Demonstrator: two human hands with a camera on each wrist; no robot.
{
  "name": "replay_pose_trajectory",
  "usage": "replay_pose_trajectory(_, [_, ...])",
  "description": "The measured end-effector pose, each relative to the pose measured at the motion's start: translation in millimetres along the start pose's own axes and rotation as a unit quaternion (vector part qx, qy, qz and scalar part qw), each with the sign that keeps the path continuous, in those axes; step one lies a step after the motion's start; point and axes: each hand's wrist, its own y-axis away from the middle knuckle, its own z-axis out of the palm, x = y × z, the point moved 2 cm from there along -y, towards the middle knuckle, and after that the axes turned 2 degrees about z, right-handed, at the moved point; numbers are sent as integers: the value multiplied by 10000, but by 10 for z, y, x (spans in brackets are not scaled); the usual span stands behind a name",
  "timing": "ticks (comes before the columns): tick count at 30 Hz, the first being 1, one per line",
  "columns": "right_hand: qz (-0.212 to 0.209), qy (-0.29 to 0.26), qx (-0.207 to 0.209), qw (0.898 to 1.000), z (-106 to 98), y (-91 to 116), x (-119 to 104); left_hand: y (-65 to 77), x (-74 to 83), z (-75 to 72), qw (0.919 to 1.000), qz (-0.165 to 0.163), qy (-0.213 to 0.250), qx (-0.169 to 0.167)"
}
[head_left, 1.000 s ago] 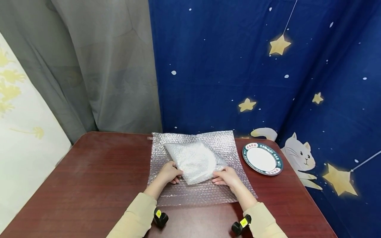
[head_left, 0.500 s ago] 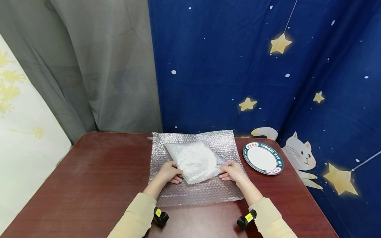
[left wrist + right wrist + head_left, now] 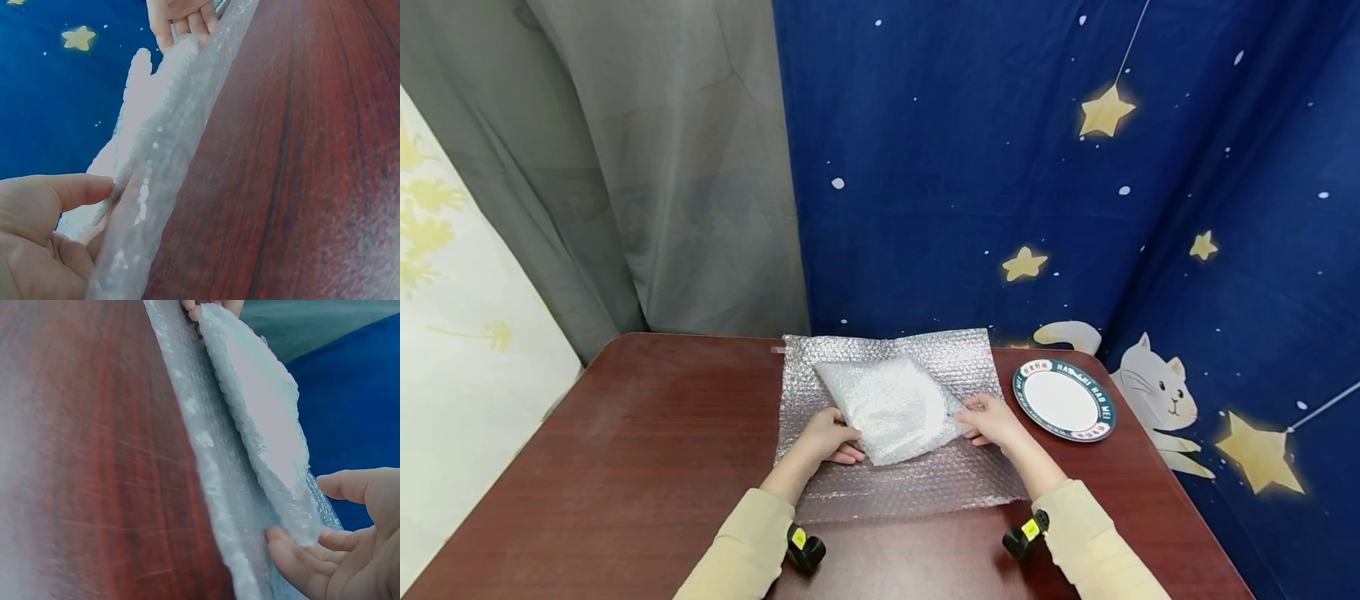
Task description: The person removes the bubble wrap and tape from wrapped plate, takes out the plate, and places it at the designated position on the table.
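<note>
A bubble-wrapped bundle [image 3: 891,408] with a pale round shape showing through lies on a spread sheet of bubble wrap [image 3: 917,492] in the head view. My left hand [image 3: 826,437] pinches the bundle's near-left edge, thumb above and fingers below; the left wrist view shows the thumb [image 3: 94,187] right at that edge. At the right corner is my right hand [image 3: 994,423]. In the right wrist view its fingers [image 3: 306,562] reach under the corner, while its thumb [image 3: 347,485] stands apart from the wrap. The wrap hides what is inside.
To the right of the sheet, a plate [image 3: 1063,400] with a white centre and a dark green lettered rim lies on the brown wooden table [image 3: 647,467]. A grey curtain [image 3: 677,167] and a blue starry curtain [image 3: 940,167] hang behind the table.
My right hand has moved slightly right and away along the bundle's right corner, and that corner of wrap has shifted with it. The left hand stays in place.
</note>
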Motion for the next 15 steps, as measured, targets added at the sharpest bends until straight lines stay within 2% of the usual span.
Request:
replay_pose_trajectory(3, [-180,482,65,9987,-14,-28,-42,4,5,5,10000,-3,-13,-8])
replay_pose_trajectory(8, [-723,1058,209,9915,-11,-91,-106,4,9,1,10000,29,-5,-1])
replay_pose_trajectory(15, [-1165,1197,33,9859,-1,-203,-110,-4,-3,-5,9999,47,74,-79])
